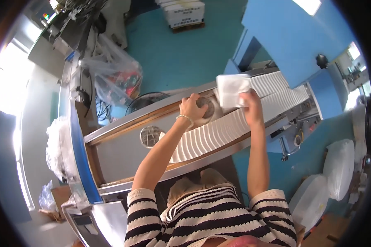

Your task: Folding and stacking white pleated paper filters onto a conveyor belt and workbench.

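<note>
My right hand (252,106) is closed on a white square packet (231,91), raised above the work table, thumb on its near side. To its left, my left hand (190,108) reaches over the table with fingers curved and thumb apart, seemingly holding nothing. It is at the edge of a round grey opening or disc (206,109); whether it touches it I cannot tell. A similar round shape (151,136) with crossing lines lies left of my left forearm. A long row of thin white packets (210,141), standing closely together, runs along the table's near side below both hands.
More white packets (272,86) continue right towards a large blue machine (301,37). Wooden strips and metal rails edge the table (115,158). Beyond it are a clear plastic bag (117,78) with red items and a black fan (146,101). White sacks (313,197) stand at right.
</note>
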`<state>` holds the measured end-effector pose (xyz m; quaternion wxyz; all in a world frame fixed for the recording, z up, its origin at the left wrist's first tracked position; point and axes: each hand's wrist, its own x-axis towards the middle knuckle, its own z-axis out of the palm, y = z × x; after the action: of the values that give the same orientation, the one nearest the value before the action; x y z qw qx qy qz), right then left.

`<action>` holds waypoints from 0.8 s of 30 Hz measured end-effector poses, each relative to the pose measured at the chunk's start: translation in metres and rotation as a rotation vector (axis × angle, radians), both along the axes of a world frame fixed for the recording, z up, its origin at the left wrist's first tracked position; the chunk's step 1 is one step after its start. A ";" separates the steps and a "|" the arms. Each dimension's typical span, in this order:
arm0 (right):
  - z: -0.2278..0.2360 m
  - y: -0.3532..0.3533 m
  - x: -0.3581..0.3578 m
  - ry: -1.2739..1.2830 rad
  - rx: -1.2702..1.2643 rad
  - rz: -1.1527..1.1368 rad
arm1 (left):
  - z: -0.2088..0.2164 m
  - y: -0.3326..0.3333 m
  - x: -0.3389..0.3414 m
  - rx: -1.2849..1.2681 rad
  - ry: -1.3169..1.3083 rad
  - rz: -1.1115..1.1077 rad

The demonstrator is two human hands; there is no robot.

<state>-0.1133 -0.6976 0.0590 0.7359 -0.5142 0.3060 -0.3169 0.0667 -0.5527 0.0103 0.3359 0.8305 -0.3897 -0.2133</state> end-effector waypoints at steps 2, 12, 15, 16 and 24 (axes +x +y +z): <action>-0.003 -0.004 -0.031 -0.632 0.369 0.086 | -0.005 -0.014 -0.012 -0.227 0.492 0.107; 0.030 0.057 -0.138 -1.030 0.183 -0.025 | 0.057 -0.024 -0.094 -0.546 0.214 -0.312; 0.040 0.086 -0.189 -1.008 0.149 -0.209 | 0.090 -0.024 -0.149 -0.475 0.393 -0.602; 0.042 0.097 -0.208 -1.020 0.107 -0.270 | 0.095 -0.023 -0.166 -0.434 0.416 -0.684; 0.081 0.215 -0.278 -0.166 -0.478 -0.998 | 0.131 0.021 -0.248 -0.600 0.731 -0.961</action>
<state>-0.3910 -0.4824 0.1398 0.3810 -0.4329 0.3730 -0.7268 -0.1809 -0.5316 0.1411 0.5302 0.3097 -0.6196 -0.4889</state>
